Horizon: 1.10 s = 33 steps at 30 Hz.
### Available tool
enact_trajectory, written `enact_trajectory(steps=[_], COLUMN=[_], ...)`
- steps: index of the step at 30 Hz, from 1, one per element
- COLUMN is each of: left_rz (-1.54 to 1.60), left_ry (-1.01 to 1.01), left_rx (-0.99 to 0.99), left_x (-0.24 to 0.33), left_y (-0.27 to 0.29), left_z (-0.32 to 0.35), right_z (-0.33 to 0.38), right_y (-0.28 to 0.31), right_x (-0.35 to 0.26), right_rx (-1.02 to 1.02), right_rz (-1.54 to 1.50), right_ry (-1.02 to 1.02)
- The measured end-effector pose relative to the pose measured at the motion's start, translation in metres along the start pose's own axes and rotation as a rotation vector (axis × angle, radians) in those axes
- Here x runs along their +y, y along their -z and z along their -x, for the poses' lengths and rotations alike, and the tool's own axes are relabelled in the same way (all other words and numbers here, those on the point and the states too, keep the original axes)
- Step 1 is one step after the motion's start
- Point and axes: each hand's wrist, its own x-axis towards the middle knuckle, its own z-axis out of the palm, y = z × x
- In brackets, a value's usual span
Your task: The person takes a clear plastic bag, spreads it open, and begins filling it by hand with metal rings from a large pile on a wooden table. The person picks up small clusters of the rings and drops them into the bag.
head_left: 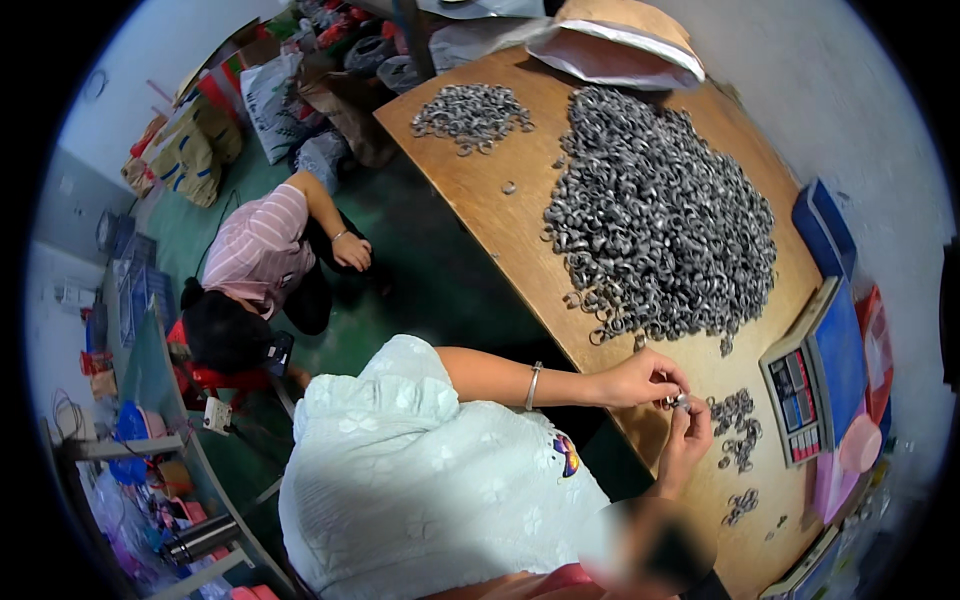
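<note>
My left hand (645, 379), with a bracelet on its wrist, reaches over the table's near edge, its thumb and fingers pinched together. My right hand (686, 440) meets it there, fingertips closed too. Between the two sets of fingertips is a small shiny metal ring (680, 401), partly covered by them. Beyond my hands lies a large heap of grey metal rings (660, 215) on the wooden table (500, 225). Small clusters of rings (735, 415) lie just past my fingers, and another cluster (741, 506) is nearer my right forearm.
A smaller ring pile (472, 113) sits at the table's far left corner, near an opened sack (615, 50). A blue scale with a keypad (800, 385) and a pink cup (860, 443) stand along the wall side. A co-worker in a striped shirt (258, 245) sits left, near bags (195, 150).
</note>
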Motion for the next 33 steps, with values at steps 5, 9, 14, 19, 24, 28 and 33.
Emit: enact_trajectory(steps=[5, 9, 14, 19, 24, 28, 33], left_rz=[0.199, 0.375, 0.122, -0.003, -0.147, -0.464, -0.683], left_ry=[0.244, 0.335, 0.226, 0.190, -0.001, -0.277, -0.428], left_rx=[0.021, -0.062, -0.060, -0.025, 0.052, 0.066, 0.013], left_x=[0.024, 0.040, 0.045, 0.049, 0.044, 0.049, 0.056], left_y=[0.000, 0.002, -0.004, -0.008, -0.013, -0.018, -0.012], left_z=[0.001, 0.001, 0.005, 0.006, 0.012, 0.014, 0.008], right_z=[-0.005, -0.004, 0.000, 0.004, 0.009, 0.013, 0.009], right_y=[-0.003, -0.004, 0.001, -0.003, -0.008, -0.021, -0.022], right_x=[-0.030, -0.024, -0.030, -0.023, -0.032, -0.037, -0.042], right_rx=[0.075, 0.039, 0.019, 0.042, 0.126, 0.368, 0.293], right_rz=[-0.251, -0.379, -0.491, -0.561, -0.336, -0.429, -0.437], right_ry=[-0.151, -0.106, -0.194, -0.186, -0.078, -0.080, -0.107])
